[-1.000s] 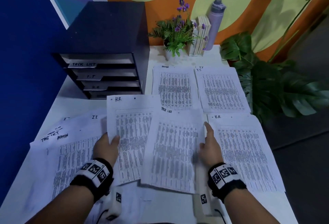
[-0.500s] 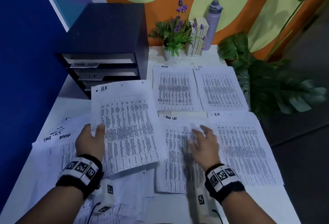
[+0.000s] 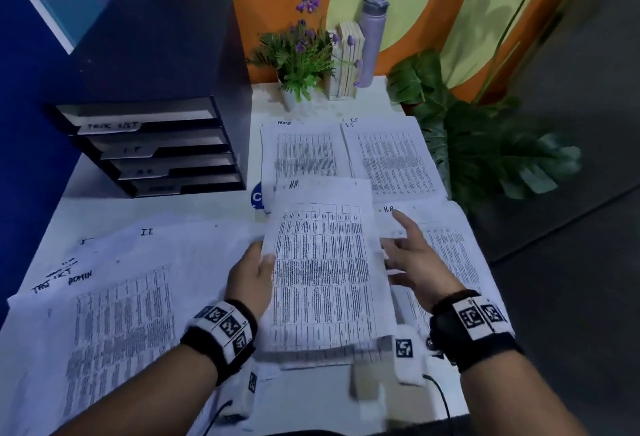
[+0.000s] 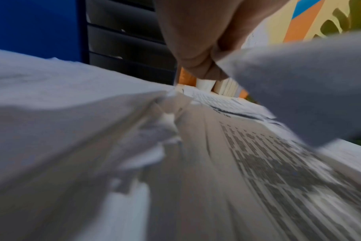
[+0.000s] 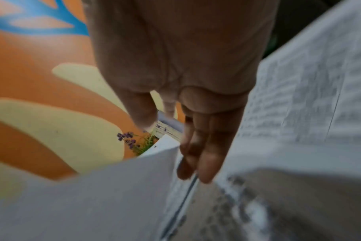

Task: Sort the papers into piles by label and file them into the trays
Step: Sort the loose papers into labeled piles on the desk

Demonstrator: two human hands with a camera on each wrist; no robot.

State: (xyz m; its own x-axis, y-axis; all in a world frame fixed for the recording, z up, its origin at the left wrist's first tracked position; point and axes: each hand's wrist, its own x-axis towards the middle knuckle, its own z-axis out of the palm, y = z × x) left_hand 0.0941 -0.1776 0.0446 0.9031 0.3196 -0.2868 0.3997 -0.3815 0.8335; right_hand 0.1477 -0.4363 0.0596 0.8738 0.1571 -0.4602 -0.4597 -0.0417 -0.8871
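A: What's the main item?
B: White printed sheet with a dense table and handwritten "H.R." at its top (image 3: 325, 262). Lifted off the white table (image 3: 166, 207), tilted, near the table's middle, over other papers. In the left wrist view its underside (image 4: 299, 91) shows plain and blurred.

A: Who holds it?
B: Left hand (image 3: 251, 278) pinches its left edge, thumb on top, fingers underneath. The left wrist view confirms the pinch at the edge (image 4: 198, 53).

A: Right hand?
B: Right hand (image 3: 417, 259) is just right of the sheet, fingers (image 5: 206, 156) stretched out and loosely spread, index pointing forward. It hovers over the white "H.R." pile on the right (image 3: 450, 255). Can't tell if it touches the held sheet or the pile. Grips nothing.

A: Other papers?
B: White "ADMIN" pile (image 3: 304, 155) and white "I.T." pile (image 3: 391, 155) side by side at the far part of the table. Loose overlapping white sheets at left (image 3: 117, 297), labels "I.T.", "ADMIN" and one partly hidden.

A: Trays?
B: Black four-drawer tray cabinet (image 3: 162, 89) at far left, white tabs on the trays; top reads "TASK LIST", second "I.T.", lower ones blurred.

A: Anything else?
B: Small potted plant with purple flowers (image 3: 301, 54), cream books (image 3: 349, 58), lilac bottle (image 3: 372, 33) at the back edge. Large green leafy plant (image 3: 485, 144) to the right.
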